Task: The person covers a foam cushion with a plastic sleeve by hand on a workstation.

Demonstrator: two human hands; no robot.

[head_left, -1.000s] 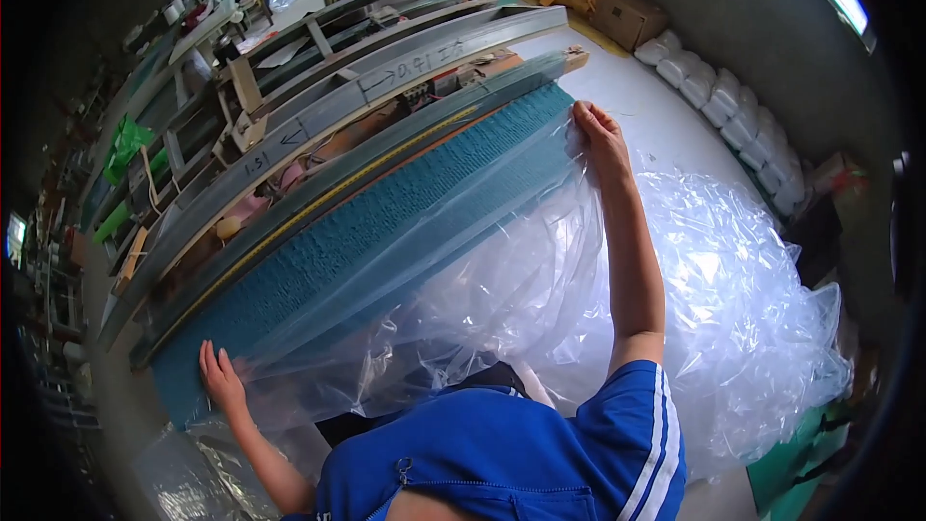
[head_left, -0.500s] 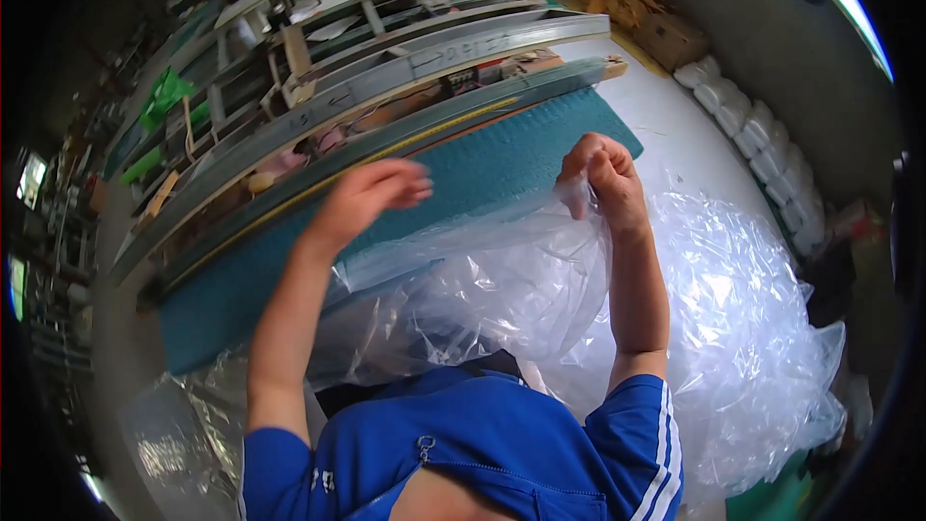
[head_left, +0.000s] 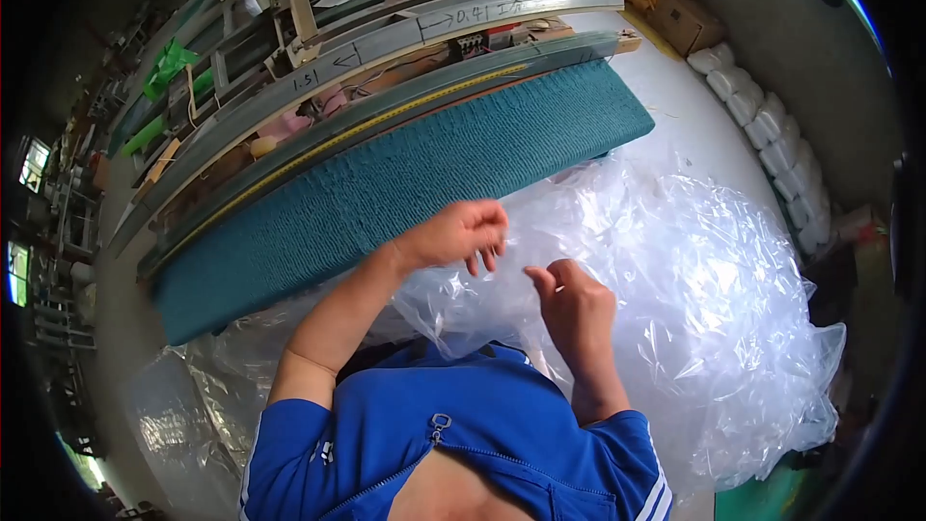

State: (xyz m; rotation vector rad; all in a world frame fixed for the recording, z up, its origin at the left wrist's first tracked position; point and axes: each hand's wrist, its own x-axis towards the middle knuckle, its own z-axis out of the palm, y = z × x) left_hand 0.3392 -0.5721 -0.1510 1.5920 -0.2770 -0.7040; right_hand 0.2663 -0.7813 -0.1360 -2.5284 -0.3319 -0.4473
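My left hand (head_left: 461, 234) hovers over the front edge of the padded teal ribbed board (head_left: 405, 174), fingers loosely curled and apart, with nothing visible in them. To its right, my right hand (head_left: 577, 309) is closed above the clear plastic film (head_left: 694, 309), its fingers curled inward and the thumb side toward the left hand. Whether any film is pinched there is hidden. The crumpled film spreads across my lap and out to the right. The teal board lies slantwise in front of me, its upper face bare of film.
Behind the board runs a metal rail with a yellow measuring tape (head_left: 376, 125). Beyond it are metal bars with handwritten marks (head_left: 424, 29) and a shelf of scraps. White wrapped bundles (head_left: 772, 135) line the right wall near a cardboard box (head_left: 683, 24).
The film raised by my right hand has dropped off the board toward my lap. My right hand has come down and toward me; my left hand has moved right and nearer to it.
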